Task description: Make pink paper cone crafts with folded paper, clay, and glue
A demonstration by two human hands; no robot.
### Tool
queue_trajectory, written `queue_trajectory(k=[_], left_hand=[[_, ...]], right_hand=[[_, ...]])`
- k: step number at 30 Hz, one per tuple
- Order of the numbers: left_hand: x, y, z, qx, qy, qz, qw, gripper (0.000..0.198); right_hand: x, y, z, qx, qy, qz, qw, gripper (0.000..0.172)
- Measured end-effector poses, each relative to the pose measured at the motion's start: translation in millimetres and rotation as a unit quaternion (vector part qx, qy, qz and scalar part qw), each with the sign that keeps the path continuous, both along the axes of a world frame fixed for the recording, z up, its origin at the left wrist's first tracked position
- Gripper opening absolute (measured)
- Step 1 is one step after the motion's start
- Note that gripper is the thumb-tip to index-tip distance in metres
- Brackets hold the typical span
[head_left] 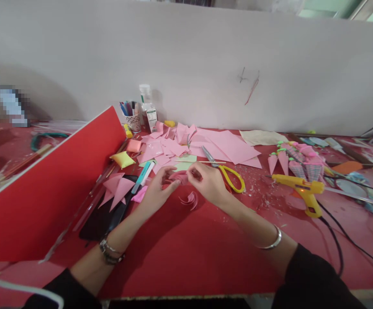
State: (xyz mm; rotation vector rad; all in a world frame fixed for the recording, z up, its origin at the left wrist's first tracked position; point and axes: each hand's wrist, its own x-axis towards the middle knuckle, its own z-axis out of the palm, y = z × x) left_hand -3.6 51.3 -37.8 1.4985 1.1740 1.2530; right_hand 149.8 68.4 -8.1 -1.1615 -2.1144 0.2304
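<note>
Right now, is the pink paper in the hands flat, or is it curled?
Curled, it seems: the pink paper bunches into a rounded shape between the left hand and right hand; finer folds are blurred.

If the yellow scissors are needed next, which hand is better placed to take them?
Probably the right hand: the scissors lie just beside it, while the left hand is farther, across the pink paper piece.

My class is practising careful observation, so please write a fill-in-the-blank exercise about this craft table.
1. The paper piece held between the left hand and the right hand is ____.
2. The scissors beside the right hand have ____ handles.
3. The glue gun stands to the ____ of the scissors.
4. The table is ____.
Missing words: pink, yellow, right, red.
</note>
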Motion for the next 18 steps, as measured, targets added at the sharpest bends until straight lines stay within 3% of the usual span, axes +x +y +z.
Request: queue_trajectory(k=[10,15,18], left_hand=[[-0.2,1.1,2.8,-0.018,0.022,0.041,0.999,0.019],[-0.6,-0.4,3.1,0.007,0.043,0.043,0.998,0.016],[-0.5,-3.1,6.0,0.048,0.073,0.034,0.996,0.013]], right_hand=[[0.7,8.1,1.7,-0.128,0.212,0.029,0.968,0.004],[-2.3,8.3,-3.9,-0.19,0.244,0.045,0.95,0.005],[-3.3,8.2,-5.8,-0.181,0.23,0.04,0.955,0.006]])
